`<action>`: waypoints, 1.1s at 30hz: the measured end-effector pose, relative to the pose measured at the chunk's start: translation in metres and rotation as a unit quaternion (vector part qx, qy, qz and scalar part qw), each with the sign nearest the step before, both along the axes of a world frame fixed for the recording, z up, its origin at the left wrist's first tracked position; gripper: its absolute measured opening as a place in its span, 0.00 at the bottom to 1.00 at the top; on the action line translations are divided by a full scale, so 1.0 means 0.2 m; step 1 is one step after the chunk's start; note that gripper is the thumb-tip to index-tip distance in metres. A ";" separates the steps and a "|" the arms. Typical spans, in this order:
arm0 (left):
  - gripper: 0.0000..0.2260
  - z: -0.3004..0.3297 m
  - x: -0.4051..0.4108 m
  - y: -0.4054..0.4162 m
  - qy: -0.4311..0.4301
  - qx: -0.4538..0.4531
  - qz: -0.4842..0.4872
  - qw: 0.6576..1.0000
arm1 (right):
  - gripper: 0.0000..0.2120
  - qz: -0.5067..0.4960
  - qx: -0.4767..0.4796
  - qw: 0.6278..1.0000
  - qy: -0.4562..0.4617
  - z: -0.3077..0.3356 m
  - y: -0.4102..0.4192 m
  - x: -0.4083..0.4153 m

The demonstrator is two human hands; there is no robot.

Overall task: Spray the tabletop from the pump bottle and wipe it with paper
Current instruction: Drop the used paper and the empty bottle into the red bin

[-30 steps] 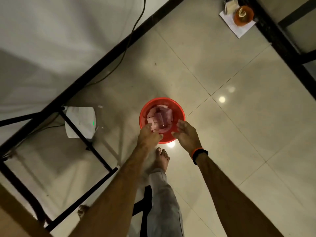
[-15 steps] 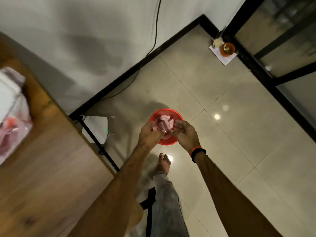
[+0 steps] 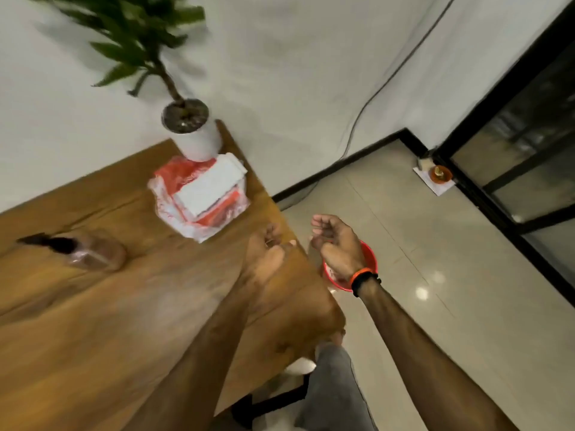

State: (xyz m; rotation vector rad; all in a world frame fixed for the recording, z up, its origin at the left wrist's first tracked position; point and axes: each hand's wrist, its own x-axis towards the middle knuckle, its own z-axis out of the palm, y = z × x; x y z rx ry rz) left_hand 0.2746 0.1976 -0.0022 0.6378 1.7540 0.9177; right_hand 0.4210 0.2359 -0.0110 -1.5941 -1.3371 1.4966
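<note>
The wooden tabletop (image 3: 130, 312) fills the left of the head view. A clear pump bottle (image 3: 93, 251) with a black pump head lies on its side at the table's left. A pack of white paper (image 3: 207, 189) sits in a red-and-clear plastic bag near the far corner. My left hand (image 3: 267, 253) hovers, blurred, over the table's right edge, its fingers loosely curled and nothing seen in it. Just right of it, over the floor, my right hand (image 3: 337, 244) is also empty with curled fingers apart.
A red bin (image 3: 370, 255) stands on the tiled floor under my right wrist, beside the table. A potted plant in a white pot (image 3: 196, 141) stands at the table's far corner against the wall. A black-framed glass door (image 3: 510, 157) is at the right.
The view has swung up from the red bin on the floor to the tabletop. Both hands have lifted away from the bin and the pink paper in it.
</note>
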 end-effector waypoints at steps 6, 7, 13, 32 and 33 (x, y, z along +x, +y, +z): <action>0.23 0.19 -0.47 -0.37 0.002 0.018 0.060 0.998 | 0.18 0.094 0.046 0.994 -0.001 0.13 -0.18 -0.49; 0.24 0.21 -0.54 -0.43 0.001 0.017 0.082 0.996 | 0.17 0.116 0.049 0.992 -0.004 0.14 -0.21 -0.57; 0.25 0.29 -0.93 -0.76 0.021 0.008 0.175 0.984 | 0.16 0.219 0.046 0.975 -0.015 0.18 -0.38 -1.04; 0.35 0.23 -1.46 -0.64 -0.048 -0.004 0.223 0.974 | 0.37 0.379 -0.033 0.920 -0.099 0.14 -0.36 -1.73; 0.34 0.22 -1.45 -0.62 -0.052 -0.001 0.221 0.974 | 0.36 0.377 -0.038 0.921 -0.090 0.13 -0.36 -1.73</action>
